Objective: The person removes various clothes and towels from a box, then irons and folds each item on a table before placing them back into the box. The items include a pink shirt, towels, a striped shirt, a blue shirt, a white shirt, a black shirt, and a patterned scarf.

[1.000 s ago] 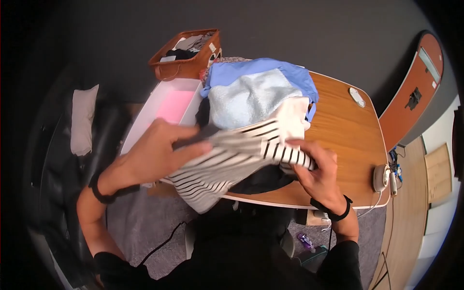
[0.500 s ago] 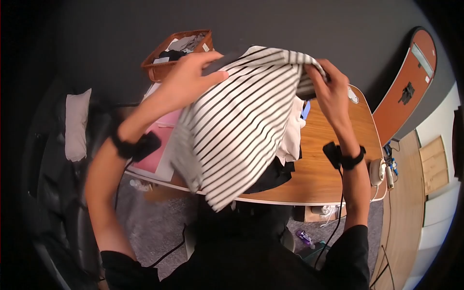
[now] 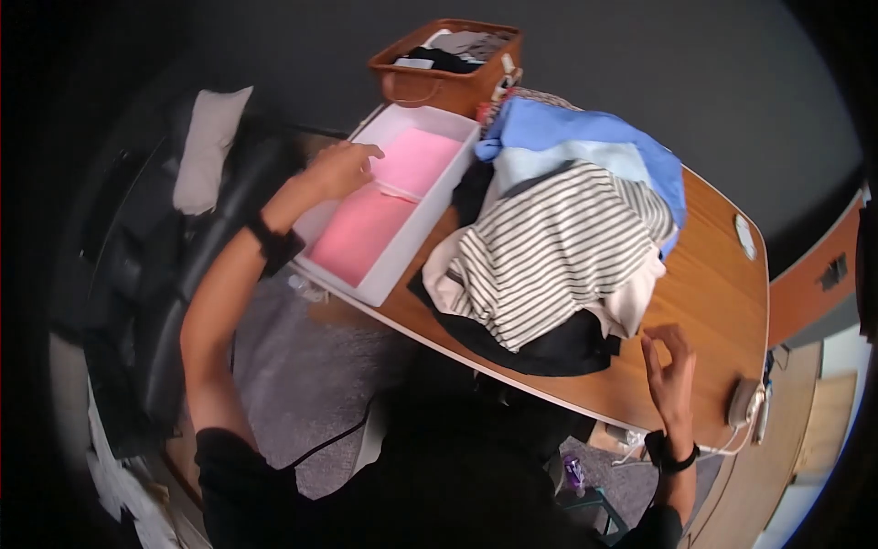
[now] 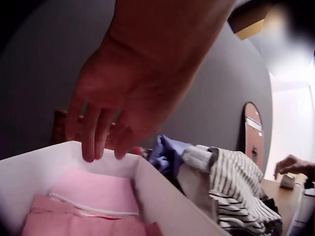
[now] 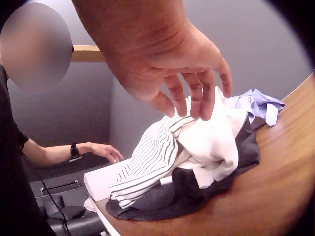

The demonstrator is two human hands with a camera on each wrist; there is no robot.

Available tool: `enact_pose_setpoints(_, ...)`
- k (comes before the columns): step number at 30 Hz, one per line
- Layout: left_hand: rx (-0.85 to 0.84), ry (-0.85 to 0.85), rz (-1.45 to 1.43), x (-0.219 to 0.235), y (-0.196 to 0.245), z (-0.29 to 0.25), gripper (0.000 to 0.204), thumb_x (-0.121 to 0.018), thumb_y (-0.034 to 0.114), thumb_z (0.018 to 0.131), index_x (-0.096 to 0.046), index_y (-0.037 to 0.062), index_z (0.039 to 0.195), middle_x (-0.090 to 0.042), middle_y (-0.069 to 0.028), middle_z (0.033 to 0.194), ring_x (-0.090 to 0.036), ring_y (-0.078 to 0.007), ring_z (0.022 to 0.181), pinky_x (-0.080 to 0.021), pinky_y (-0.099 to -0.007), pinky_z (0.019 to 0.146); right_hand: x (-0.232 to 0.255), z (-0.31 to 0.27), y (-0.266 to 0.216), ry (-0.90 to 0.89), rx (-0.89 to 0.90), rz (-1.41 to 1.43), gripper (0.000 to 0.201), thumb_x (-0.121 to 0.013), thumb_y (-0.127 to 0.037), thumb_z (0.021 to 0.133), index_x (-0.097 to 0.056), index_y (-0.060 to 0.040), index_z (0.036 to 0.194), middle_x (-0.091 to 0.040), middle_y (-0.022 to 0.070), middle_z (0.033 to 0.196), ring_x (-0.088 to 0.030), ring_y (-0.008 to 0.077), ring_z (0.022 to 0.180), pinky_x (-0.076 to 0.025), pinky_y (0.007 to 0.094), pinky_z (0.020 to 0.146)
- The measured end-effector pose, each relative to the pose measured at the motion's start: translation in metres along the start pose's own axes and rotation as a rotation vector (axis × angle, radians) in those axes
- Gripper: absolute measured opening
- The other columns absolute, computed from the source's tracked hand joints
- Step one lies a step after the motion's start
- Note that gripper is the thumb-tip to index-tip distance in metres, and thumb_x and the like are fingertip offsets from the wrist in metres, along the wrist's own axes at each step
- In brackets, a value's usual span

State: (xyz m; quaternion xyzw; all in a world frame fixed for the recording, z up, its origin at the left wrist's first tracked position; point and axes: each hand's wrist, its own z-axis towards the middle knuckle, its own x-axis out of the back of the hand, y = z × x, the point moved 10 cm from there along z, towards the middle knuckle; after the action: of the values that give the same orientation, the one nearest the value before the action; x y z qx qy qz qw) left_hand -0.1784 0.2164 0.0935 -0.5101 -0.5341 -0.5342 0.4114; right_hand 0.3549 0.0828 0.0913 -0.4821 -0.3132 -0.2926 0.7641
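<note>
My left hand (image 3: 343, 171) hovers over the left side of a white box (image 3: 430, 220), fingers loose and holding nothing. Inside lie folded pink (image 3: 416, 163) and deeper pink cloths (image 3: 361, 236). A black-and-white striped garment (image 3: 558, 252) tops a pile of clothes in the middle of the table. Beneath it show a cream garment (image 3: 631, 306), a black one (image 3: 558, 352), a pale blue fuzzy one and a blue one (image 3: 549, 123). Right of the pile, my right hand (image 3: 672, 371) is in the air with loosely bent fingers and nothing in them.
Behind the box stands a brown basket (image 3: 439, 93) with dark and grey clothes inside. A white flat object (image 3: 745, 236) lies at the table's right side, and a round device with a cord (image 3: 744, 403) sits at its right front corner. A black sofa with a pale cushion (image 3: 208, 151) is at left.
Both hands have let go of the striped garment, which they held up half a second ago; it now lies on the pile. My left hand has moved over the box, my right hand toward the table's front.
</note>
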Motion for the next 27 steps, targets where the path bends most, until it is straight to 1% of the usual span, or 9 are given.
enact_pose_setpoints(4,-0.119,-0.203,-0.020,-0.059,-0.040,0.027,0.057,-0.074,0.017,0.087,-0.058,0.0049,0.140,-0.066,-0.0202,0.130,-0.066,-0.0362,0.115,-0.053,-0.0440,0.098,-0.019,-0.005,0.000,-0.051,-0.023,0.013,0.008,-0.071,-0.003,0.091,-0.071,0.0035,0.096,-0.069,0.0184,0.092,-0.067,0.0350,0.086,-0.051,0.0405,0.079)
enact_pose_setpoints(7,-0.116,-0.118,0.238,-0.078,-0.030,0.051,0.070,-0.079,0.020,0.082,-0.053,0.0050,0.145,-0.057,-0.0195,0.142,-0.060,-0.0339,0.126,-0.053,-0.0438,0.101,-0.026,-0.002,-0.006,-0.072,-0.010,0.040,0.008,-0.071,-0.003,0.091,-0.071,0.0032,0.096,-0.069,0.0178,0.092,-0.067,0.0346,0.086,-0.052,0.0401,0.079)
enact_pose_setpoints(10,-0.200,-0.136,0.328,-0.098,-0.010,0.071,0.075,-0.082,0.019,0.079,-0.051,0.0068,0.146,-0.053,-0.0205,0.143,-0.058,-0.0336,0.128,-0.053,-0.0455,0.101,-0.032,0.000,-0.019,-0.109,0.027,0.034,0.009,-0.072,-0.002,0.089,-0.071,0.0031,0.097,-0.069,0.0176,0.093,-0.067,0.0345,0.087,-0.052,0.0405,0.079)
enact_pose_setpoints(13,-0.110,-0.160,0.462,-0.103,-0.004,0.075,0.073,-0.083,0.017,0.078,-0.053,0.0077,0.144,-0.054,-0.0237,0.139,-0.060,-0.0358,0.124,-0.053,-0.0476,0.098,-0.035,-0.002,-0.029,-0.124,0.025,0.036,0.010,-0.073,-0.001,0.089,-0.072,0.0024,0.098,-0.070,0.0174,0.094,-0.067,0.0345,0.088,-0.053,0.0408,0.080)
enact_pose_setpoints(16,-0.174,-0.140,0.584,-0.114,0.003,0.085,0.060,-0.081,0.020,0.079,-0.059,0.0086,0.134,-0.059,-0.0243,0.130,-0.065,-0.0331,0.114,-0.057,-0.0453,0.090,-0.033,-0.008,-0.028,-0.130,-0.008,0.043,0.010,-0.073,-0.001,0.090,-0.072,0.0025,0.099,-0.069,0.0179,0.094,-0.068,0.0339,0.088,-0.053,0.0399,0.080)
enact_pose_setpoints(18,-0.236,-0.115,0.570,-0.133,-0.005,0.106,0.060,-0.081,0.021,0.079,-0.059,0.0085,0.134,-0.062,-0.0225,0.127,-0.066,-0.0317,0.113,-0.057,-0.0443,0.090,-0.030,-0.009,-0.032,-0.121,-0.020,0.058,0.009,-0.072,0.000,0.090,-0.072,0.0030,0.099,-0.069,0.0182,0.094,-0.068,0.0332,0.087,-0.053,0.0392,0.080)
enact_pose_setpoints(21,-0.298,-0.104,0.550,-0.133,-0.011,0.115,0.062,-0.081,0.024,0.078,-0.059,0.0086,0.134,-0.064,-0.0198,0.123,-0.066,-0.0311,0.113,-0.057,-0.0433,0.091,-0.025,-0.012,-0.031,-0.109,-0.024,0.058,0.008,-0.072,0.001,0.090,-0.072,0.0036,0.098,-0.069,0.0184,0.093,-0.068,0.0319,0.087,-0.053,0.0383,0.080)
enact_pose_setpoints(25,-0.288,-0.124,0.369,-0.121,-0.015,0.099,0.081,-0.084,0.023,0.073,-0.051,0.0074,0.145,-0.060,-0.0171,0.131,-0.061,-0.0315,0.122,-0.054,-0.0441,0.097,-0.022,-0.013,-0.028,-0.088,-0.022,0.094,0.007,-0.071,0.001,0.091,-0.072,0.0038,0.097,-0.069,0.0183,0.093,-0.068,0.0313,0.086,-0.053,0.0379,0.080)
enact_pose_setpoints(27,-0.345,-0.085,0.371,-0.120,-0.010,0.089,0.081,-0.083,0.021,0.072,-0.051,0.0074,0.145,-0.060,-0.0171,0.131,-0.061,-0.0327,0.121,-0.054,-0.0438,0.098,-0.026,-0.015,-0.025,-0.100,-0.018,0.096,0.007,-0.071,0.001,0.091,-0.072,0.0039,0.097,-0.069,0.0183,0.093,-0.068,0.0313,0.086,-0.053,0.0378,0.080)
